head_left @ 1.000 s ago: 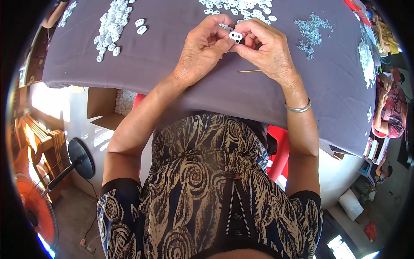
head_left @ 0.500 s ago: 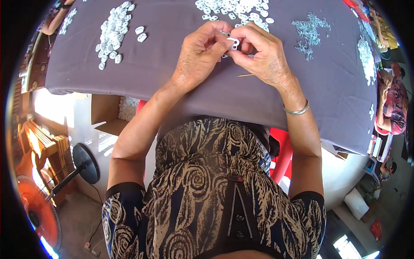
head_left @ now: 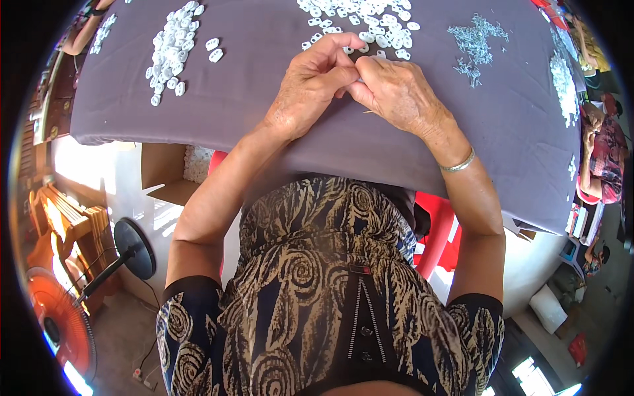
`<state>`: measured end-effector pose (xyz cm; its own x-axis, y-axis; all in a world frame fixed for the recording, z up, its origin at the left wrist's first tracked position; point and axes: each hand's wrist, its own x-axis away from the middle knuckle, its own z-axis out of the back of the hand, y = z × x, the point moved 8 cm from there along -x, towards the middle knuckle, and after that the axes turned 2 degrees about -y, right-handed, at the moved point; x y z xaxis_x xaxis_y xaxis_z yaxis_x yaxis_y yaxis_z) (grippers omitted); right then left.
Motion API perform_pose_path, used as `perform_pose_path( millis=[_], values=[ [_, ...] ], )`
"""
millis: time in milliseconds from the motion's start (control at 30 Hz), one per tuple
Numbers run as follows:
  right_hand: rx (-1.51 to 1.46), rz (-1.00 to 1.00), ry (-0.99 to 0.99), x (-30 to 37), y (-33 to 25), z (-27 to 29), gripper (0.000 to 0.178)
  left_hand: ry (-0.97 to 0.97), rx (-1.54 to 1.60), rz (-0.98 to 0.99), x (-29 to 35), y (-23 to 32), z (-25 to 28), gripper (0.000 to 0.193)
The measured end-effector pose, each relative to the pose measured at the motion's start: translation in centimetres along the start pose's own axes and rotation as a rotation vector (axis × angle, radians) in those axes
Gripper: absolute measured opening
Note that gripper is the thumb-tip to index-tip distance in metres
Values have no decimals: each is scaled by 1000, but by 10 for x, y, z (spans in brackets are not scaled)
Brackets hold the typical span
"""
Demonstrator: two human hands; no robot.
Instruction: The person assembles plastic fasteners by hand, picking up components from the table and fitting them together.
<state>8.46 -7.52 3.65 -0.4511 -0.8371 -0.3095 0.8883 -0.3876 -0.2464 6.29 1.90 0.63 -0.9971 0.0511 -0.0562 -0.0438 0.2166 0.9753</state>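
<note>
Left hand, right hand pinched together, grip contents hidden; white piece piles, metal bits around.

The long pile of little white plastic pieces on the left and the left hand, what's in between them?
In the head view, only bare grey tablecloth lies between the long pile of white plastic pieces and the left hand, past two stray white pieces.

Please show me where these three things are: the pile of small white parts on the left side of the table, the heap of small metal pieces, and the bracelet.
Pile of white parts (head_left: pixel 173 45), head view, middle of the pile.
Heap of metal pieces (head_left: pixel 477 41), head view, centre of the heap.
Bracelet (head_left: pixel 459 164), head view, on the band at the right wrist.
</note>
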Motion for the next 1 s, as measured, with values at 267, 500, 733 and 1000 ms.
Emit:
perform_pose_path(
  millis=[267, 500, 733, 1000],
  values=[
    [-7, 44, 144, -2, -7, 8, 23, 28, 44, 28, 0, 3, 4, 31],
    [-102, -286, 405, 7, 43, 54, 18, 319, -517, -177, -2, 44, 67, 18],
    [-168, -510, 413, 23, 99, 61, 15, 478, -1398, -142, 1, 71, 138, 19],
    [-545, -408, -80, 18, 90, 30, 8, 485, -744, -434, 4, 66, 80, 13]
  ],
)
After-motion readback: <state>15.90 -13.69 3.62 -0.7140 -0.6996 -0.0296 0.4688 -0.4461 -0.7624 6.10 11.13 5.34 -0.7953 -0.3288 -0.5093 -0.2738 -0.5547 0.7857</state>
